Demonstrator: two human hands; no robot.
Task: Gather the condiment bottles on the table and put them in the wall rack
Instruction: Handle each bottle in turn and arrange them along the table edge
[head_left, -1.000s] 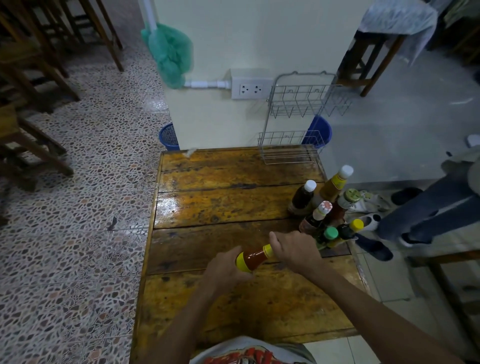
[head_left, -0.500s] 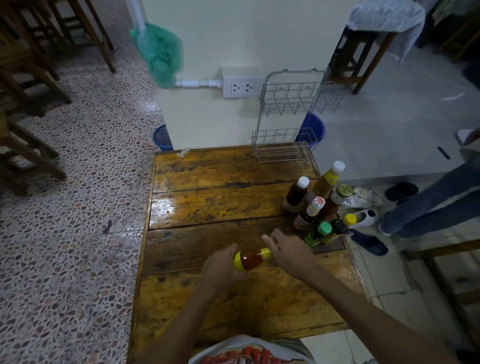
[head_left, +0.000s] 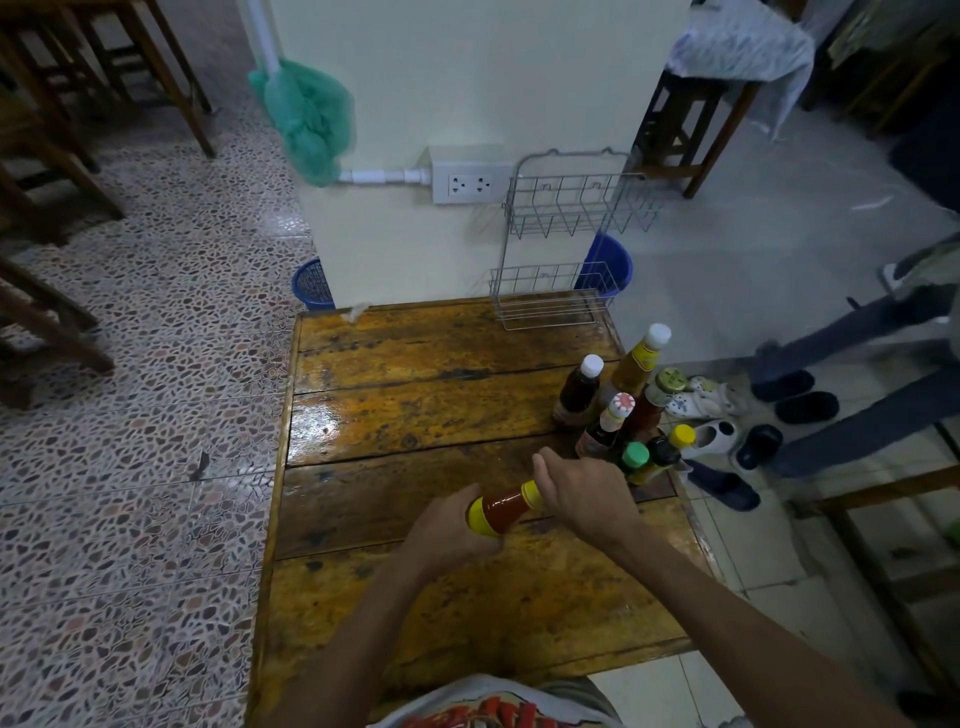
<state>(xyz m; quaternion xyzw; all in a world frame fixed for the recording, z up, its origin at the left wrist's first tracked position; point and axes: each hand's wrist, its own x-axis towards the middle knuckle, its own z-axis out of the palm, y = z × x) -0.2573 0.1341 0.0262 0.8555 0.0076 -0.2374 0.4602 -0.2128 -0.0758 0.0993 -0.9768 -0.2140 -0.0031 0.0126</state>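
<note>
A red sauce bottle (head_left: 503, 510) with a yellow label lies tilted between my hands above the wooden table (head_left: 415, 415). My left hand (head_left: 451, 530) grips its base end. My right hand (head_left: 584, 491) is wrapped over its yellow cap end. Several more condiment bottles (head_left: 626, 410) stand in a cluster at the table's right edge, just beyond my right hand. The two-tier wire wall rack (head_left: 561, 249) hangs on the pale wall behind the table's far right corner, and both tiers hold nothing.
A power socket (head_left: 470, 182) sits on the wall left of the rack. Blue baskets (head_left: 605, 265) stand on the floor behind the table. A person's legs (head_left: 857, 384) and loose shoes are to the right. Wooden chairs stand far left.
Both hands have kept hold of the red bottle in about the same place over the table. The view has shifted slightly; the other bottles have not moved.
</note>
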